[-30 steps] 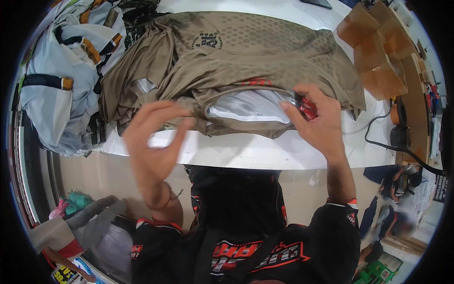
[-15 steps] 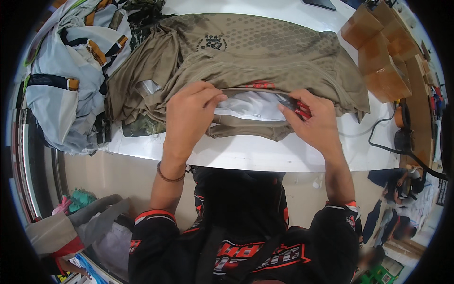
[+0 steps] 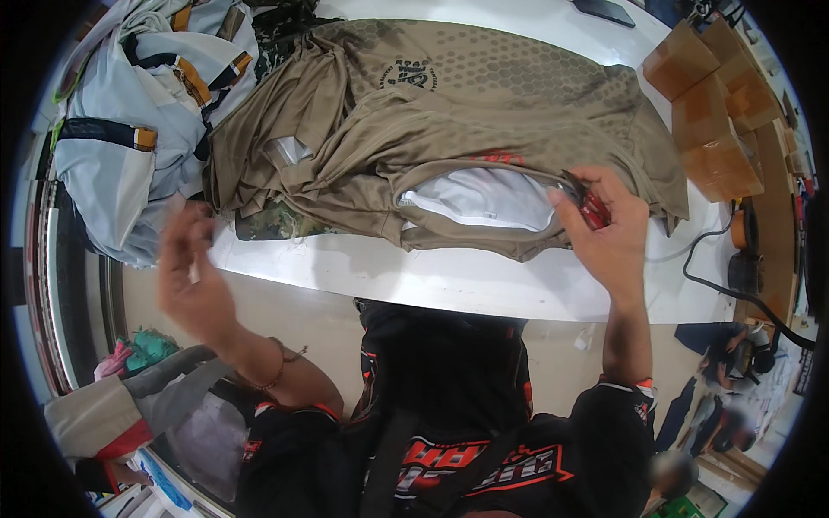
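Observation:
A tan shirt with a darker honeycomb pattern (image 3: pixel 518 82) is spread over the white table. Its opening faces me and shows a white lining (image 3: pixel 484 198) inside. My right hand (image 3: pixel 617 233) is closed around small red-handled thread snips (image 3: pixel 594 210), at the right end of that opening. The dark blades point up and away, close to the cloth. Off the table's front edge at the left, my left hand (image 3: pixel 197 281) is in the air, smeared by motion. It is away from the tan shirt, and its finger pose is unclear.
Light grey garments with black and orange trim (image 3: pixel 112 198) are heaped at the far left. A camouflage cloth (image 3: pixel 276 222) lies under the tan shirt. Open cardboard boxes (image 3: pixel 712 138) and a black cable (image 3: pixel 717 285) are on the right; a dark phone-like slab (image 3: pixel 604 12) lies at the back.
My left hand has let go of the shirt's edge and swung left, off the table. The opening gapes wider. My right hand keeps the snips, a little further right in view.

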Action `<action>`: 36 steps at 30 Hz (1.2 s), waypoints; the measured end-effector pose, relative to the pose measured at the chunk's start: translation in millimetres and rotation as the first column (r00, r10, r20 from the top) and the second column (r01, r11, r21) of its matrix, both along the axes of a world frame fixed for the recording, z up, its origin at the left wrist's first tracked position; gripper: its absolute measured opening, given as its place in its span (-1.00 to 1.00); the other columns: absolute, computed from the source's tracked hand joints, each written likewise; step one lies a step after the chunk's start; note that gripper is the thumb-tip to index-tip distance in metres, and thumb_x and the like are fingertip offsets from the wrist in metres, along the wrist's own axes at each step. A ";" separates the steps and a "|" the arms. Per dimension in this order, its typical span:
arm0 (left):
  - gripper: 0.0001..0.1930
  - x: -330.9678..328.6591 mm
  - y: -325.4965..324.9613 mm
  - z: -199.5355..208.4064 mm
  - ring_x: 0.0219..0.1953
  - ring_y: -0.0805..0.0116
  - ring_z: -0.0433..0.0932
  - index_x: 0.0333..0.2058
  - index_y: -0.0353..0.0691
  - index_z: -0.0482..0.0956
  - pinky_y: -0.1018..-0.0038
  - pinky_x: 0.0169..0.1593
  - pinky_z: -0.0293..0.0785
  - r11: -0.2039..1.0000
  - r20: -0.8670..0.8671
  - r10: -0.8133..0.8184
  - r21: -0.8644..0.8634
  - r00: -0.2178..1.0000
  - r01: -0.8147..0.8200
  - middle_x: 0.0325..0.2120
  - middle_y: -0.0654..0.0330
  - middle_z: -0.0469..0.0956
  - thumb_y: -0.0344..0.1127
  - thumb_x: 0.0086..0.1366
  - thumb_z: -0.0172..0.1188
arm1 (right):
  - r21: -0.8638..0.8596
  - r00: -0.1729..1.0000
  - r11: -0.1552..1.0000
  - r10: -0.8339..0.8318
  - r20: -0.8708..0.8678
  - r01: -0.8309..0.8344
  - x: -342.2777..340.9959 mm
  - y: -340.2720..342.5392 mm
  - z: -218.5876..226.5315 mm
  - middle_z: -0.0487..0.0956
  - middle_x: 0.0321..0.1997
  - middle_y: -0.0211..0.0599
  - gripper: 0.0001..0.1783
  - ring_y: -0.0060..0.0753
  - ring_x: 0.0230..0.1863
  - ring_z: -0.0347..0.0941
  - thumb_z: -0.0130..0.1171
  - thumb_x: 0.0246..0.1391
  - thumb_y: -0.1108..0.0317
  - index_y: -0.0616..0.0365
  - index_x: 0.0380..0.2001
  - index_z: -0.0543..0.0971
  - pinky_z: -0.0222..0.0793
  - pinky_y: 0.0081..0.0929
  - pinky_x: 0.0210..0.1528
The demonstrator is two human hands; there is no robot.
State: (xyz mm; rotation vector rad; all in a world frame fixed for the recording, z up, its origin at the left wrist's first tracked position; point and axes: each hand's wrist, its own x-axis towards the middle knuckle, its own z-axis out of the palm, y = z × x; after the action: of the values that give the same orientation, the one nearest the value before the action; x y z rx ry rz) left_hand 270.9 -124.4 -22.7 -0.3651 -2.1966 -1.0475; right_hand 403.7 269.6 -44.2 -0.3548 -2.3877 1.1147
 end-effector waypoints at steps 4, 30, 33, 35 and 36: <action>-0.71 -2.3 -2.2 8.0 -0.30 0.41 0.70 0.03 -0.44 0.70 0.52 -0.09 0.61 0.949 -0.067 0.121 0.299 0.990 -0.096 -0.26 0.09 0.75 -0.66 0.36 0.25 | -0.104 0.996 0.994 0.036 0.082 -0.027 1.5 14.6 -0.6 0.52 -0.64 -0.37 -0.78 -0.72 -0.57 0.32 0.43 0.20 0.35 0.26 -0.21 0.65 0.17 -0.61 -0.49; -0.81 -11.6 119.7 -28.9 -0.56 0.52 0.56 -0.27 -0.39 0.61 0.53 -0.44 0.44 0.765 0.625 -0.571 0.170 0.532 0.621 -0.56 0.21 0.61 -0.38 0.32 0.39 | -0.777 0.973 0.626 0.213 0.084 -0.070 18.2 44.8 4.7 0.56 -0.57 -0.35 -0.86 -0.82 -0.73 0.07 0.24 0.31 0.36 0.20 -0.17 0.60 0.18 -0.70 -0.55; -0.84 -20.1 124.6 -25.0 -0.58 0.50 0.59 -0.16 -0.32 0.55 0.54 -0.46 0.47 0.755 0.629 -0.650 0.470 0.426 0.457 -0.58 0.25 0.60 -0.36 0.43 0.29 | -0.832 0.963 0.549 0.258 0.074 -0.084 14.2 48.6 12.0 0.61 -0.53 -0.23 -0.83 -0.81 -0.79 0.02 0.16 0.38 0.30 0.18 -0.13 0.55 0.03 -0.71 -0.67; -0.86 -29.4 128.9 -12.6 -0.40 0.47 0.67 -0.08 -0.29 0.51 0.56 -0.31 0.56 0.724 0.633 -0.690 0.590 0.351 0.358 -0.46 0.20 0.64 -0.39 0.48 0.23 | -0.857 0.950 0.494 0.313 0.018 -0.146 7.8 56.5 13.3 0.69 -0.42 -0.12 -0.82 -0.78 -0.81 0.04 0.11 0.41 0.27 0.16 -0.12 0.52 -0.07 -0.71 -0.73; -0.85 -34.5 132.1 -9.5 -0.32 0.45 0.70 -0.03 -0.27 0.49 0.56 -0.24 0.60 0.703 0.630 -0.711 0.643 0.312 0.305 -0.40 0.17 0.66 -0.41 0.51 0.19 | -0.868 0.962 0.475 0.274 -0.013 -0.147 4.0 54.6 18.7 0.70 -0.35 -0.08 -0.82 -0.78 -0.81 0.04 0.09 0.43 0.26 0.14 -0.12 0.52 -0.08 -0.71 -0.74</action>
State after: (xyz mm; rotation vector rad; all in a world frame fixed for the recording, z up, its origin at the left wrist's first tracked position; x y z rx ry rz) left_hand 236.3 7.7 -32.2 -0.4410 -2.6113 -2.5092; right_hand 407.6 324.1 -25.4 -0.4575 -1.7691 2.4701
